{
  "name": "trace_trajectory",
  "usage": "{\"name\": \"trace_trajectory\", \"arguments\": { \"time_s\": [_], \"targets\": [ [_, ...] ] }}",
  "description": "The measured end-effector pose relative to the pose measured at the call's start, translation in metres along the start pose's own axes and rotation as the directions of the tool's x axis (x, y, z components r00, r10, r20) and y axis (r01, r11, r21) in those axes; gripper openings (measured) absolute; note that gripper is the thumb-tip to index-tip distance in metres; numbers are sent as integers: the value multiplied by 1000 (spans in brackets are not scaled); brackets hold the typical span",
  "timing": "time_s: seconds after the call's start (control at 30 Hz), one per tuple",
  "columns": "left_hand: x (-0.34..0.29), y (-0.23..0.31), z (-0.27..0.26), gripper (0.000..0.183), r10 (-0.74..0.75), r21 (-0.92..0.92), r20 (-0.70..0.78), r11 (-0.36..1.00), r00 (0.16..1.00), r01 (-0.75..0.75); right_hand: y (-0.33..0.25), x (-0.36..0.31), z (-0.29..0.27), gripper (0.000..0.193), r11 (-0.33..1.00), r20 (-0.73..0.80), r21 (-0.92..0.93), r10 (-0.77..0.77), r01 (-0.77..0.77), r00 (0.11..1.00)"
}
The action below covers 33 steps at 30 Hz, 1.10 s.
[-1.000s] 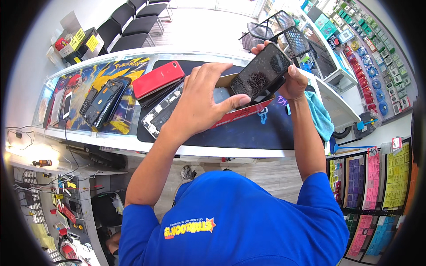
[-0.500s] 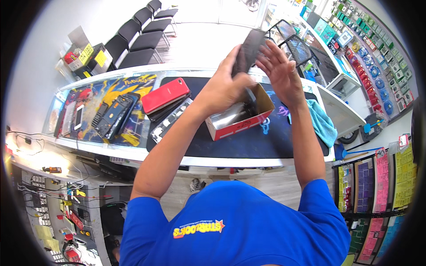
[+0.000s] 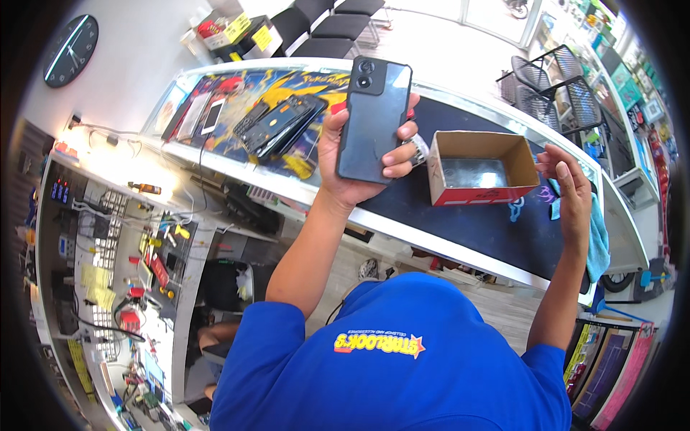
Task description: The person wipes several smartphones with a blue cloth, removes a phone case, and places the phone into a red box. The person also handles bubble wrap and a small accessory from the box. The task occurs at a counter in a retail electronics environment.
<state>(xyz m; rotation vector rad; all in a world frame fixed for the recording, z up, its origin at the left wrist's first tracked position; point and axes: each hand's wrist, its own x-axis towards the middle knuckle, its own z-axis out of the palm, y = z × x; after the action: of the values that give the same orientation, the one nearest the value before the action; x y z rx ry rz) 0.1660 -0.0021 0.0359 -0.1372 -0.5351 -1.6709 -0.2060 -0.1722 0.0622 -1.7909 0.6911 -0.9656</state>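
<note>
Clasping a dark phone [image 3: 374, 126] in the left hand [image 3: 351, 191] and holding the right hand [image 3: 573, 192] loosely spread beside a red box [image 3: 478, 196] on the table [image 3: 445, 248].

At six o'clock of the red box [image 3: 478, 195], we have free room over the black mat [image 3: 474, 224] for our right hand [image 3: 573, 192]. At ten o'clock, the dark phone [image 3: 375, 122] stands in the way; at four o'clock, the teal towel [image 3: 597, 243] does.

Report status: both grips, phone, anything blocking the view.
Left grip holding dark phone, back facing camera. Right grip open, empty, beside red box. Phone hides part of counter.
</note>
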Motion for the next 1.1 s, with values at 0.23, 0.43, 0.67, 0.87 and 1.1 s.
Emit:
{"name": "trace_trajectory", "arguments": {
  "time_s": [0.23,0.43,0.67,0.87,1.1],
  "targets": [
    [-5,-4,0,92,90,167,-82,983,993,-75,-48,38,60,37,867,359,-483,67,124,931],
    [-10,0,1,83,78,135,-103,989,992,-64,-53,83,93,60,528,572,-792,466,307,675],
    [-30,9,2,98,86,124,-102,990,991,-73,-58,96,114,66,407,607,-794,576,452,548],
    [-43,16,-4,104,86,145,-57,986,995,-77,-57,96,123,67,295,601,-780,596,552,532],
    [-46,17,-9,100,93,129,-49,988,995,-86,-55,93,125,47,229,586,-780,594,583,551]
  ]
}}
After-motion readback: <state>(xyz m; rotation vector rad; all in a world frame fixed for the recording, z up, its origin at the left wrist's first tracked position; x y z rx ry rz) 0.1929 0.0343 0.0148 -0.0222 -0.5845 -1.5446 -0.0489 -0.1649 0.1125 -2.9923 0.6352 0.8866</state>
